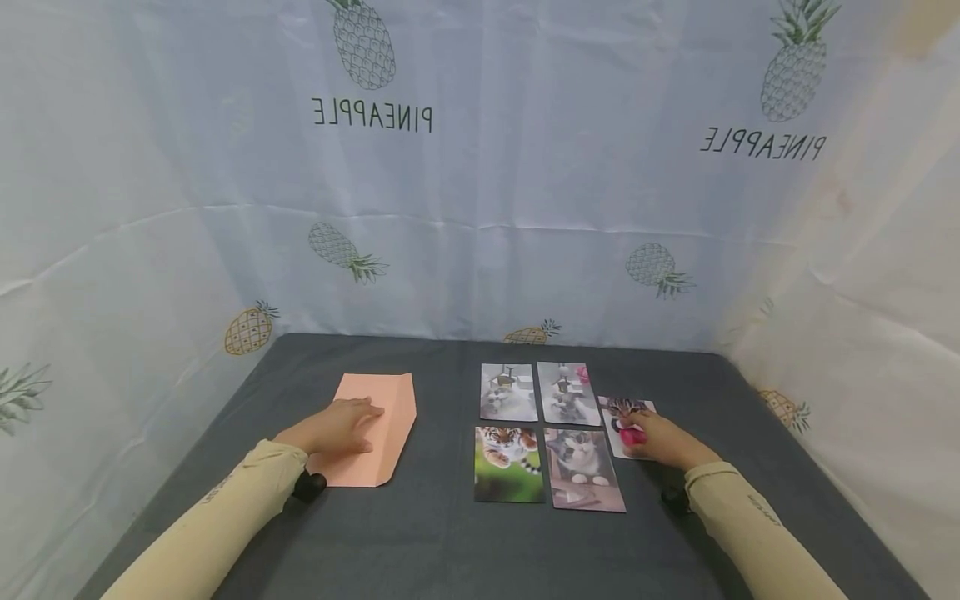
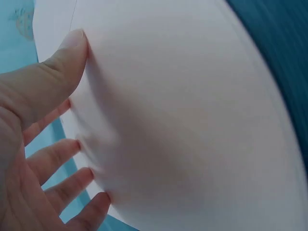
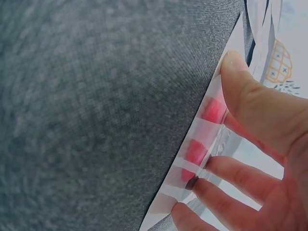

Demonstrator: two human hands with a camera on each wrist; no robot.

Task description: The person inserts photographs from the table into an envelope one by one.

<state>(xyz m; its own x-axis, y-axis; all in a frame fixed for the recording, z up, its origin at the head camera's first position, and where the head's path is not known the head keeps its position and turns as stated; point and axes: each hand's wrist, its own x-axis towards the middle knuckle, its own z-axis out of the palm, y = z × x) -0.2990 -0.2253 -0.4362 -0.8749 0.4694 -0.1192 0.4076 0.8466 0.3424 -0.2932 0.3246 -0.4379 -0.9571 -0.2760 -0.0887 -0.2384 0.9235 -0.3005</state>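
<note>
Over on the left, the fingers of the person's left hand are spread and loosely extended, their tips resting on a peach-coloured envelope. Well apart from it, the right hand has thumb and fingers spread too, tips touching a picture card with a pink patch, which lies on the dark tabletop. Just beside that card, toward the middle, four more lie in two rows: two pale cat cards at the back, then a tiger card and a grey-and-white cat card nearer the person. Behind hangs a pale curtain printed with pineapples.
</note>
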